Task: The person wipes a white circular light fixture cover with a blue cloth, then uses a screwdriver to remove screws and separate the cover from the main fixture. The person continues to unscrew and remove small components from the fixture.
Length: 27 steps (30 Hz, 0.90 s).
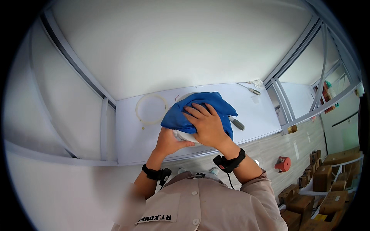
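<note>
A blue cloth [216, 102] lies bunched over a white round object [185, 136] near the front edge of the white table. Only part of the white object's rim shows; the cloth and my hands cover the rest, so its kind cannot be told. My left hand [168, 142] grips its near left side, thumb along the front and fingers hidden under the cloth. On top of the cloth rests my right hand [208, 125], its fingers spread and stretched out over the fabric.
A grey-handled tool [237, 123] lies just right of the cloth. Farther back right are a screwdriver [252, 91] and crumpled white material [256, 82]. A pale ring-shaped tube [137, 109] lies left. Metal frame posts flank the table [135, 146]. A red stool [284, 164] and cardboard boxes [322, 178] stand right.
</note>
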Motion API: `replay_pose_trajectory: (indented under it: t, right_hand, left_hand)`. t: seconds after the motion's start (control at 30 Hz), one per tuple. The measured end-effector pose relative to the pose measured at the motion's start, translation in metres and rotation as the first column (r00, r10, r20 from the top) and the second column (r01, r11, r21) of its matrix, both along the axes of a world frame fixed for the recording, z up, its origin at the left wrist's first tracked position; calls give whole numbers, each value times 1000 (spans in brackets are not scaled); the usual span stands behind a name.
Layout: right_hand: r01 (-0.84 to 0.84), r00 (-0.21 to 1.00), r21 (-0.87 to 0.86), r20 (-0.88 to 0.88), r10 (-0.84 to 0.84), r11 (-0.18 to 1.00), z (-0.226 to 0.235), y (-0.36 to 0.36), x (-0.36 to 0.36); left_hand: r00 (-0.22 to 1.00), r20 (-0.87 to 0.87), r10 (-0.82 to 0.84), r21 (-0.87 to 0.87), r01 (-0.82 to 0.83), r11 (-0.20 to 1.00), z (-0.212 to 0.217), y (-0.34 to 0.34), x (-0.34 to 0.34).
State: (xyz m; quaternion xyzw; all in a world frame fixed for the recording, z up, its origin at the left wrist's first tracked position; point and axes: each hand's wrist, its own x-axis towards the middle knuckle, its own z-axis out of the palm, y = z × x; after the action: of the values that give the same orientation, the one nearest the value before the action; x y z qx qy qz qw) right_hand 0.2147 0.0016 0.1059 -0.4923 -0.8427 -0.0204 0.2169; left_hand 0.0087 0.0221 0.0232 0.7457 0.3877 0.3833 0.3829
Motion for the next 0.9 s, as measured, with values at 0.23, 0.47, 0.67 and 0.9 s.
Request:
replay_pose_trajectory:
  t: [0.23,0.47,0.67,0.9]
  right_hand:
    - [288,958,17,-11,-288,958,0,5,61]
    - [276,752,-413,-470,-463,868,-25,14,102]
    - [250,410,-534,-697,-588,808,-68,-3,109]
    - [300,549,-357,-694,-466,885,-54,-44,86]
  left_hand:
    - [996,-77,45,43,-41,998,0,-1,2]
    - [999,-54,9,42,-7,999,1,1,7]
    - [996,-72,54,107,-46,993,-1,1,7]
    - [963,-137,231,219,-198,955,0,-6,-20]
